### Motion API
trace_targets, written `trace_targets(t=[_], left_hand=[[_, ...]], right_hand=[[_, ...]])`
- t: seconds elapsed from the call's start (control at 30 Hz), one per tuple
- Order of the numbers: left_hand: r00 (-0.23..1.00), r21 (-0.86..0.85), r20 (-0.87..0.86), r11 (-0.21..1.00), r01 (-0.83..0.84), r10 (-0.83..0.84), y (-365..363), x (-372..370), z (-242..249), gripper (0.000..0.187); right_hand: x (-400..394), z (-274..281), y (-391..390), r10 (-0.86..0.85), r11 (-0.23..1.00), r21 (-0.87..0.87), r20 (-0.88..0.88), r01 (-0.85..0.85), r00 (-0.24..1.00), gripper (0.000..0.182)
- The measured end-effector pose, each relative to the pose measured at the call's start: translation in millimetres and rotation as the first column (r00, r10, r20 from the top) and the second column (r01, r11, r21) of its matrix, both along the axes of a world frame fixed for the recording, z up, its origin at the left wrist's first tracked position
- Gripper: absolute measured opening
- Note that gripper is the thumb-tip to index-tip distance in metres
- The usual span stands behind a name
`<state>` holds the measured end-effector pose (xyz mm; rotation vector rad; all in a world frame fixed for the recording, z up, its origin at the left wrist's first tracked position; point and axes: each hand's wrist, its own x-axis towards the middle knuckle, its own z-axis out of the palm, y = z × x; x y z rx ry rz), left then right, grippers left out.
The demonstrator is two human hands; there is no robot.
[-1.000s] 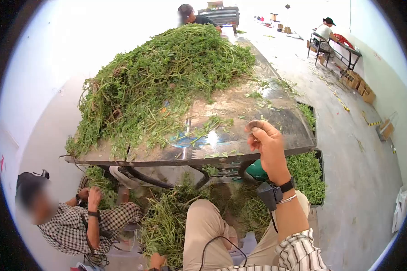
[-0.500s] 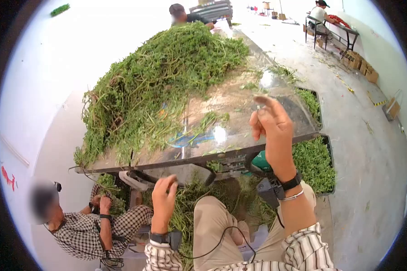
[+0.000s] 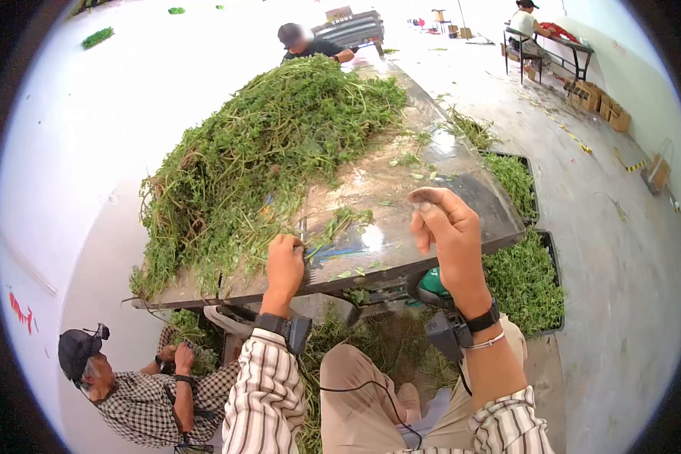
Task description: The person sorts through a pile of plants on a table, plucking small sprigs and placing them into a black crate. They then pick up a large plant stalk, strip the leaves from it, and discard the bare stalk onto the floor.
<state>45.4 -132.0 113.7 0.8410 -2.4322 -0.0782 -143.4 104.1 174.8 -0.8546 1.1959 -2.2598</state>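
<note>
My left hand reaches onto the shiny metal table near its front edge. Its fingers are closed on the ends of a small bunch of green stems lying loose on the tabletop. My right hand is raised above the table's right part, fingers curled in against the thumb; whether it pinches anything small is not visible. A large heap of leafy green herbs covers the left and far part of the table, just beyond my left hand. Both wrists wear black bands.
Black crates of cut greens stand on the floor to the right and further back. A person in a checked shirt sits low at the left. Another person works at the table's far end. Cardboard boxes line the right wall.
My left hand has come up from below the table and closed on the loose stems. My right hand has stayed raised and curled its pointing finger in. The view shifted slightly.
</note>
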Motion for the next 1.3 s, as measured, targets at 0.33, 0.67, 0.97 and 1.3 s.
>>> trace_targets(t=[0.33,0.67,0.97,1.3], left_hand=[[0.996,0.092,-0.082,0.995,0.034,-0.027,24,-25,0,0.01],[0.993,-0.028,0.103,0.998,-0.048,0.05,29,-36,-3,0.013],[0.943,0.297,-0.333,0.952,0.077,0.027,65,-32,22,0.01],[0.781,0.626,-0.602,0.706,0.332,0.166,145,-15,2,0.016]], right_hand=[[1,1,2,-0.014,0.999,0.031,0.007,0.013,1.0,0.017],[4,1,1,0.008,0.995,0.095,-0.029,-0.005,1.0,0.017],[11,-4,-7,0.107,0.978,0.179,-0.014,-0.103,0.994,0.016],[40,-19,-20,-0.026,0.979,0.133,-0.679,0.157,0.734,0.025]])
